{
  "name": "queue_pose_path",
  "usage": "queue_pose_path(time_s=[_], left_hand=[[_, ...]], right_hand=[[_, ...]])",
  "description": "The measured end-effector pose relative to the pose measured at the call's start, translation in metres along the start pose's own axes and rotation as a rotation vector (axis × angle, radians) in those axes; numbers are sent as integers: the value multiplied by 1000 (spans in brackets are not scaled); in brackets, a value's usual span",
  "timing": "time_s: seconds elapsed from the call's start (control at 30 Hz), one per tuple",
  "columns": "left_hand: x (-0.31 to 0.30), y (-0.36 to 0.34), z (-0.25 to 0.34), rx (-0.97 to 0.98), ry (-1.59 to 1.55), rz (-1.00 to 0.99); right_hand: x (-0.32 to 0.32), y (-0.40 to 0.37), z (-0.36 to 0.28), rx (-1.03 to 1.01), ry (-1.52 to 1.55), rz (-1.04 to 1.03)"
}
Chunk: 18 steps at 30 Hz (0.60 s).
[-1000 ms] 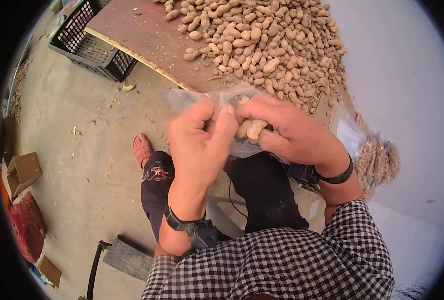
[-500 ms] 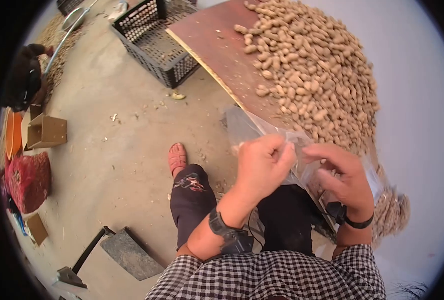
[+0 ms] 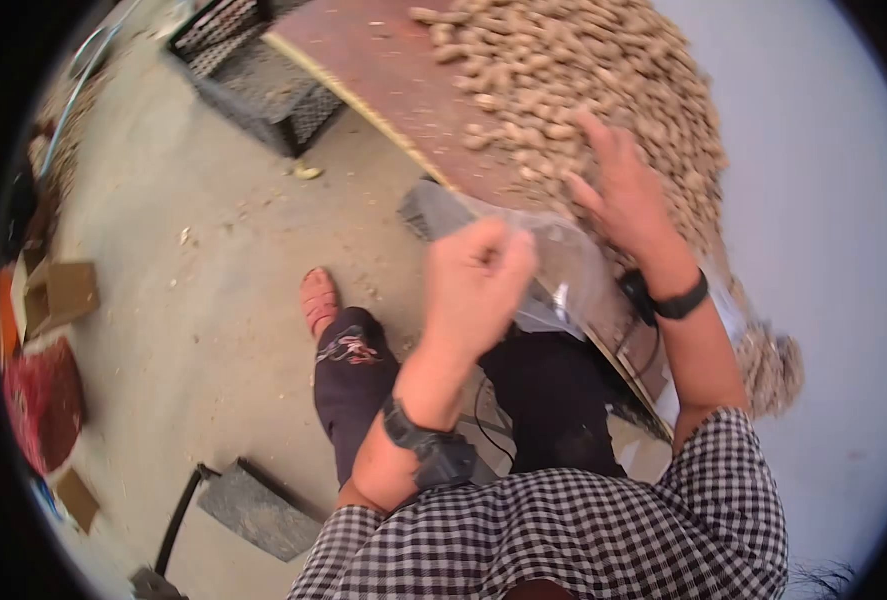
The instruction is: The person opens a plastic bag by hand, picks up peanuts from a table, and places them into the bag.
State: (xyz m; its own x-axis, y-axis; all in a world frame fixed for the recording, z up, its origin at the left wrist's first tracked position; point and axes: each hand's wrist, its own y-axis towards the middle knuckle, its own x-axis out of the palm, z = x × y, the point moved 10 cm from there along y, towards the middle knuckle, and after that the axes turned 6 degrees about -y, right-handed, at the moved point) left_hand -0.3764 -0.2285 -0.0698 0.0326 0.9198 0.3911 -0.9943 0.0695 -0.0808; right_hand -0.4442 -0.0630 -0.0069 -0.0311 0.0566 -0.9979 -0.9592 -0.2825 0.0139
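Note:
My left hand (image 3: 476, 285) is closed in a pinch on a clear plastic bag (image 3: 562, 262), which spreads over the near edge of the brown tabletop (image 3: 364, 45). My right hand (image 3: 626, 195) is open, thumb and fingers apart, at the near side of a large heap of unshelled peanuts (image 3: 564, 75). Its fingertips overlap the peanuts in this view. The bag lies between my two hands, with light glinting off its front.
A black plastic crate (image 3: 254, 95) stands on the floor beyond the table's left edge. At the left are a cardboard box (image 3: 62, 295) and a red mesh sack (image 3: 46, 405). A grey dustpan (image 3: 262, 510) lies near my left leg.
My right hand has moved away from the bag, up and over to the peanut heap, and its fingers have spread. My left hand keeps its pinch on the bag. The whole view has shifted.

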Motion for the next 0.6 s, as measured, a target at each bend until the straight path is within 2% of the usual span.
queue_pose_path(time_s=[0.03,0.13,0.27,0.5,0.6], left_hand=[[3,0,-3,-17,-32,3],[3,-1,-3,-61,-72,23],[-3,-3,-7,-86,-33,17],[-6,-1,-11,-124,-61,33],[-5,1,-11,-70,-34,13]], right_hand=[[-1,-1,1,-34,-9,38],[5,-2,9,51,39,-74],[9,7,12,79,-1,-116],[10,23,15,70,1,-68],[11,18,15,53,-33,-34]])
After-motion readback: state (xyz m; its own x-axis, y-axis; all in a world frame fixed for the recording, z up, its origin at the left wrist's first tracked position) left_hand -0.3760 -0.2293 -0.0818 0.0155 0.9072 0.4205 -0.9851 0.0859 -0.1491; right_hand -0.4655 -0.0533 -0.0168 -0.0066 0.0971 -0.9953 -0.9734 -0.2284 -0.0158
